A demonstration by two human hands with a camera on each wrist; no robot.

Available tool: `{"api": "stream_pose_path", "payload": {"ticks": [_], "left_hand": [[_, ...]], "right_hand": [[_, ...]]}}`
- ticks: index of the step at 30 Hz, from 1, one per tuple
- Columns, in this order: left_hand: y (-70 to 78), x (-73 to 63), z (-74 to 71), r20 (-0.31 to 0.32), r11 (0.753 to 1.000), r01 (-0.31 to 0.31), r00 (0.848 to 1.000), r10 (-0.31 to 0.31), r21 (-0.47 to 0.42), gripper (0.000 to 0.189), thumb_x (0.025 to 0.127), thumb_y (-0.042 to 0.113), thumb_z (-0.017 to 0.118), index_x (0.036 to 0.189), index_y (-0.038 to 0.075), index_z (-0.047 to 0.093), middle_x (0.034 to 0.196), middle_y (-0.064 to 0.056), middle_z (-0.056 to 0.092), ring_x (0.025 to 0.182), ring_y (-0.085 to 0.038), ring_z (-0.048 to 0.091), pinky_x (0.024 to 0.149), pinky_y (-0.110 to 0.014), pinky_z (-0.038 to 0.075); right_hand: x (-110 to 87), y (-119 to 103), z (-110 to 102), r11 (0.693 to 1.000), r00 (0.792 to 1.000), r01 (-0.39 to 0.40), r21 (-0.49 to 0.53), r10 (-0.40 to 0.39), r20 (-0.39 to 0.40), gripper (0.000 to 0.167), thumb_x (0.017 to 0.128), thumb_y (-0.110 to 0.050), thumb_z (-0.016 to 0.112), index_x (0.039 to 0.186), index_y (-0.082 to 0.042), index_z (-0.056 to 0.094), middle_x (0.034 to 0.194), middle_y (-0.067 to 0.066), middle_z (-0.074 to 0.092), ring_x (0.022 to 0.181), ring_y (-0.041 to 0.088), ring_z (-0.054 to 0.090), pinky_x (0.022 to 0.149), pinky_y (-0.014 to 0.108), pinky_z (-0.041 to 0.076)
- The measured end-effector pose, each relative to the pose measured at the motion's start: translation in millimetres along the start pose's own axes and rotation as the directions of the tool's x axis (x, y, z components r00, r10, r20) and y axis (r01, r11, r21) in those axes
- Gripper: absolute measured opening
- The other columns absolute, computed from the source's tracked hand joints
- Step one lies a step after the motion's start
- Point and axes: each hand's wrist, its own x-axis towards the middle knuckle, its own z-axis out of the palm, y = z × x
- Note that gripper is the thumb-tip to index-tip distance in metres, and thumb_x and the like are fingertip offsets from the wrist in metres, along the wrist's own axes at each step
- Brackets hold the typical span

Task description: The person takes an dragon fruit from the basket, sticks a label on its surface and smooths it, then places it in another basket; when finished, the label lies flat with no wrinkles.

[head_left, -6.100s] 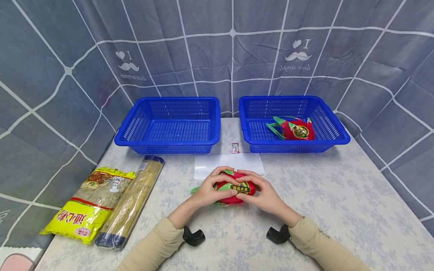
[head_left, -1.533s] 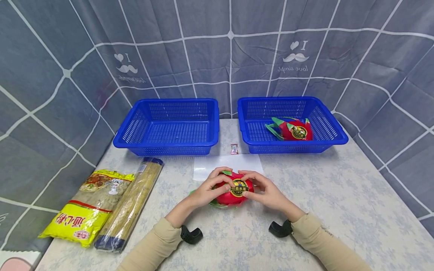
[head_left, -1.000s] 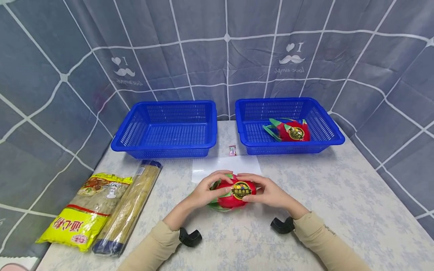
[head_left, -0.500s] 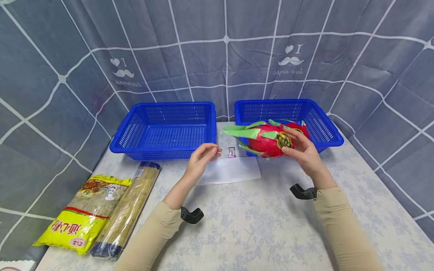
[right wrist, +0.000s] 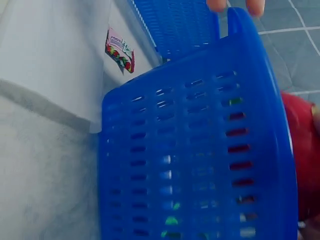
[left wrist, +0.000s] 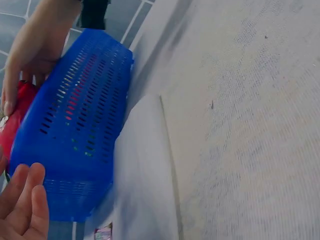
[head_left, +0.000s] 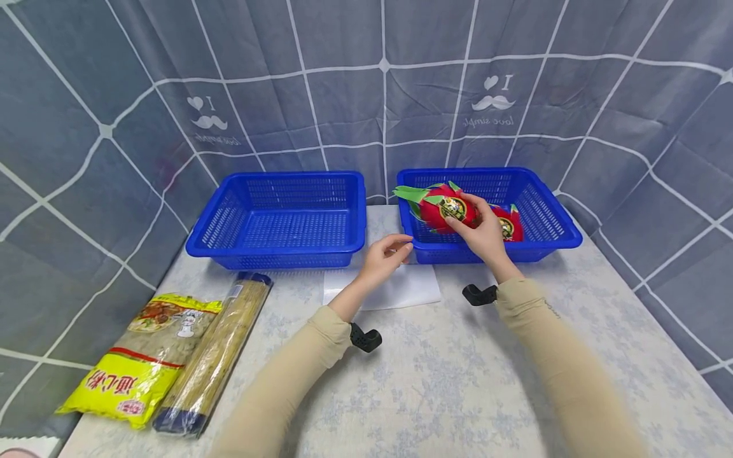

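My right hand (head_left: 485, 234) grips a red dragon fruit (head_left: 438, 205) with green leaf tips and a round black-and-gold label, above the left part of the right blue basket (head_left: 550, 243). A second dragon fruit (head_left: 511, 224) lies in that basket, partly hidden behind the right hand. My left hand (head_left: 385, 262) has loosely bent fingers at the basket's front left corner; in the left wrist view those fingers (left wrist: 31, 192) hold nothing. Whether they touch the rim I cannot tell. A small wrapped candy (right wrist: 120, 51) lies beside the basket, hidden behind the left hand in the head view.
Another blue basket (head_left: 275, 247) stands to the left. A white sheet (head_left: 409, 287) lies in front of the baskets. On the table's left side lie a yellow food bag (head_left: 143, 359) and a long pack of noodles (head_left: 220, 356). A grey curtain (head_left: 343, 95) hangs behind.
The right hand has lifted the dragon fruit from the table, where both hands held it, and carried it over the right basket. The left hand has let go and moved to that basket's corner.
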Motion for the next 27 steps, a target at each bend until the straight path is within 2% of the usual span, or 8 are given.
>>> {"api": "stream_pose_path", "payload": {"ticks": [5, 8, 10, 12, 15, 20, 24, 27], "left_hand": [[-2.8, 4.4, 10.9, -0.095, 1.000, 0.022, 0.995, -0.022, -0.008, 0.024, 0.089, 0.012, 0.064, 0.108, -0.003, 0.067, 0.096, -0.018, 0.068, 0.078, -0.033, 0.066, 0.061, -0.018, 0.047], [12.2, -0.7, 11.7, -0.135, 1.000, 0.020, 0.991, -0.023, -0.023, 0.022, 0.088, 0.006, 0.065, 0.104, -0.007, 0.066, 0.094, -0.021, 0.068, 0.077, -0.036, 0.066, 0.063, -0.023, 0.051], [13.1, -0.5, 12.0, -0.146, 0.999, 0.018, 0.989, -0.022, -0.027, 0.022, 0.087, 0.005, 0.066, 0.104, -0.009, 0.066, 0.094, -0.021, 0.068, 0.075, -0.033, 0.067, 0.065, -0.028, 0.053], [12.9, 0.6, 12.0, -0.146, 0.999, 0.025, 0.989, -0.029, -0.030, 0.022, 0.087, 0.005, 0.066, 0.104, -0.009, 0.066, 0.094, -0.021, 0.067, 0.075, -0.033, 0.067, 0.068, -0.034, 0.055], [-1.0, 6.8, 13.7, -0.153, 0.999, 0.035, 0.987, -0.039, -0.027, 0.022, 0.087, 0.008, 0.067, 0.104, -0.005, 0.068, 0.093, -0.017, 0.069, 0.071, -0.025, 0.068, 0.066, -0.030, 0.054], [0.0, 8.4, 13.6, -0.145, 0.998, 0.054, 0.988, -0.055, -0.006, 0.020, 0.086, 0.008, 0.068, 0.103, -0.002, 0.069, 0.092, -0.017, 0.069, 0.067, -0.021, 0.066, 0.058, -0.019, 0.046], [2.3, 9.0, 12.5, -0.124, 0.997, 0.076, 0.990, -0.073, 0.023, 0.020, 0.088, 0.008, 0.066, 0.105, -0.003, 0.068, 0.093, -0.017, 0.069, 0.070, -0.023, 0.067, 0.060, -0.022, 0.049], [8.0, 6.8, 8.5, -0.074, 0.994, 0.097, 0.993, -0.093, 0.056, 0.020, 0.090, 0.008, 0.062, 0.107, -0.003, 0.067, 0.094, -0.020, 0.068, 0.074, -0.028, 0.067, 0.063, -0.025, 0.051]], "right_hand": [[8.3, 0.2, 10.1, 0.985, 0.996, -0.044, -0.168, 0.030, -0.088, 0.059, 0.086, -0.021, 0.069, 0.137, -0.007, 0.042, 0.134, 0.017, 0.048, 0.116, 0.033, 0.049, 0.095, 0.043, 0.040], [12.4, -0.9, 12.9, 0.962, 0.995, -0.086, -0.259, 0.067, -0.080, 0.061, 0.087, -0.023, 0.067, 0.137, -0.003, 0.038, 0.135, 0.020, 0.045, 0.123, 0.036, 0.043, 0.101, 0.047, 0.034], [13.8, -2.5, 13.7, 0.946, 0.993, -0.118, -0.302, 0.107, -0.050, 0.061, 0.088, -0.024, 0.066, 0.137, -0.002, 0.036, 0.134, 0.023, 0.043, 0.122, 0.039, 0.042, 0.101, 0.049, 0.033], [14.4, -3.9, 14.2, 0.933, 0.990, -0.142, -0.331, 0.142, -0.024, 0.062, 0.089, -0.025, 0.065, 0.136, -0.001, 0.033, 0.131, 0.025, 0.041, 0.119, 0.041, 0.042, 0.100, 0.052, 0.033], [14.4, -4.3, 14.9, 0.908, 0.983, -0.169, -0.383, 0.185, 0.003, 0.063, 0.087, -0.027, 0.066, 0.133, 0.000, 0.033, 0.127, 0.027, 0.040, 0.114, 0.044, 0.044, 0.096, 0.055, 0.036], [15.8, -2.6, 15.0, 0.864, 0.976, -0.163, -0.476, 0.212, 0.051, 0.065, 0.083, -0.030, 0.070, 0.128, 0.006, 0.037, 0.123, 0.029, 0.045, 0.111, 0.045, 0.047, 0.094, 0.055, 0.039], [16.4, -3.4, 13.4, 0.827, 0.963, -0.145, -0.542, 0.245, 0.115, 0.066, 0.083, -0.031, 0.070, 0.126, 0.009, 0.040, 0.121, 0.029, 0.049, 0.109, 0.044, 0.049, 0.093, 0.055, 0.040], [15.2, -5.9, 10.2, 0.811, 0.953, -0.135, -0.570, 0.264, 0.150, 0.065, 0.083, -0.032, 0.069, 0.126, 0.009, 0.041, 0.120, 0.029, 0.051, 0.109, 0.043, 0.050, 0.092, 0.053, 0.041]]}}
